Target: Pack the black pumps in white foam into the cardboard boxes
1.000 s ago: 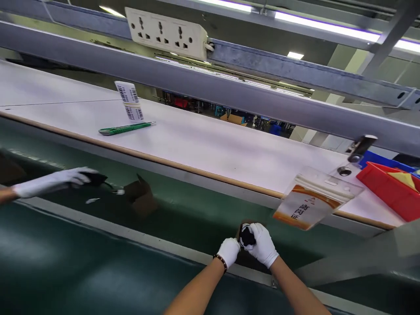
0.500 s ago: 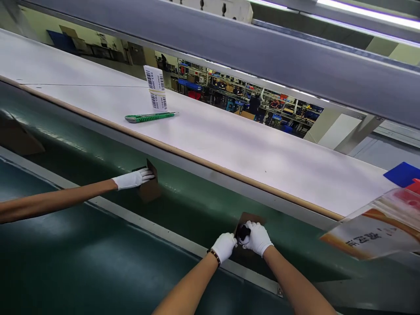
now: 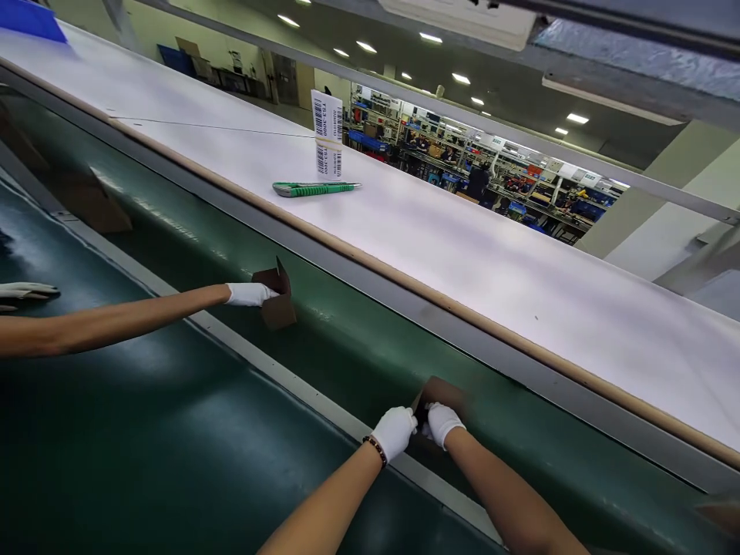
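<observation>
My left hand [image 3: 395,433], in a white glove with a beaded bracelet at the wrist, is closed on the near left edge of an open brown cardboard box [image 3: 444,391]. The box sits on the green conveyor belt. Reaching into its opening, my white-gloved right hand [image 3: 444,424] has its fingers curled and partly hidden. A dark patch shows between my hands, too covered to name. Farther left, another person's gloved hand [image 3: 250,294] reaches into a second open cardboard box [image 3: 278,311].
A white shelf [image 3: 462,254] runs behind the belt, carrying a green utility knife [image 3: 316,188] and a banded stack of barcode labels [image 3: 327,135]. A pale metal rail [image 3: 306,391] borders the belt's near side. Another gloved hand [image 3: 26,290] shows far left.
My right hand has gone lower into the box, and the black-and-white item it gripped is now mostly hidden. The other person's hand has reached deeper into their box. The camera view has shifted.
</observation>
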Available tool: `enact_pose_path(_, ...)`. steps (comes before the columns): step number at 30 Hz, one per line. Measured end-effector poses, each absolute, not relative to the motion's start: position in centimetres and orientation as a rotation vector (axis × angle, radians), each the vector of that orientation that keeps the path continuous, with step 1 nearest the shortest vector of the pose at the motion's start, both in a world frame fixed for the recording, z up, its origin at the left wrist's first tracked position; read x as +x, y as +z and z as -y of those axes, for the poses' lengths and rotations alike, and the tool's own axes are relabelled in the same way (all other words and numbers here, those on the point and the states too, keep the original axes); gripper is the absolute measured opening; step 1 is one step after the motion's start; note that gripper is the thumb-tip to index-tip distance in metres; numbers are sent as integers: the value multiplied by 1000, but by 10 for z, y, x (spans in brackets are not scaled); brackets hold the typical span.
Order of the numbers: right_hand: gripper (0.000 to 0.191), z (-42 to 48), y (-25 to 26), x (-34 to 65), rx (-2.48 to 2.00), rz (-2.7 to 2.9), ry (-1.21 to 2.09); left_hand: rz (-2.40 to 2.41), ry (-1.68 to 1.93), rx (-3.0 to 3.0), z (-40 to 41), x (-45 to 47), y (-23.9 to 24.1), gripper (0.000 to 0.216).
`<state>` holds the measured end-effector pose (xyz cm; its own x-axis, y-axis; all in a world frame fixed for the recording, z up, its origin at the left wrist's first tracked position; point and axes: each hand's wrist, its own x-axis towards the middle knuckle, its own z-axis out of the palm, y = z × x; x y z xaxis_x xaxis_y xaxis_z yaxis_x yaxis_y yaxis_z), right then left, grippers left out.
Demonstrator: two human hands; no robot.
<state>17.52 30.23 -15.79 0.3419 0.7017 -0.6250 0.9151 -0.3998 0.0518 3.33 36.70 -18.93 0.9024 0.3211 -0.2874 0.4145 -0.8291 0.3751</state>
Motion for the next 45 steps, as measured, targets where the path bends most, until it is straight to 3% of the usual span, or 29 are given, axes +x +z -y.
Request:
enact_pose_path(4, 23, -330, -160, 173, 2109, -1410, -829, -576, -272, 2608, -379, 25, -193, 15)
enact_pose_path(13, 32, -356, -160, 145, 2057, -1456, -798, -657, -265, 2561, -400, 5, -197, 15)
enact_pose_path(19, 29, -336, -99, 140, 2223, -1627, -727, -767, -210, 2583, -410, -9, -172, 25)
enact_pose_path(22, 34, -261, -65, 136, 2401, -1720, -635, -878, -101, 2594, -391, -35, -162, 48)
enact_pose_path(26, 35, -97, -45, 123, 2620, -1610, -707, -998, 23, 2546, -327, -82, -164, 53)
enact_pose_path(35, 41, 258, -34, 90, 3109, -400, -581, -816, -295, 2224, -165, -166, -200, 63)
enact_pose_path(40, 30, 315, -72, 74, 3080, -273, -531, -703, -158, 2277, -110, -141, -165, 55)
enact_pose_path(45, 73, 300, -123, 81, 3082, -348, -535, -553, -177, 2332, -46, -97, -114, 63)
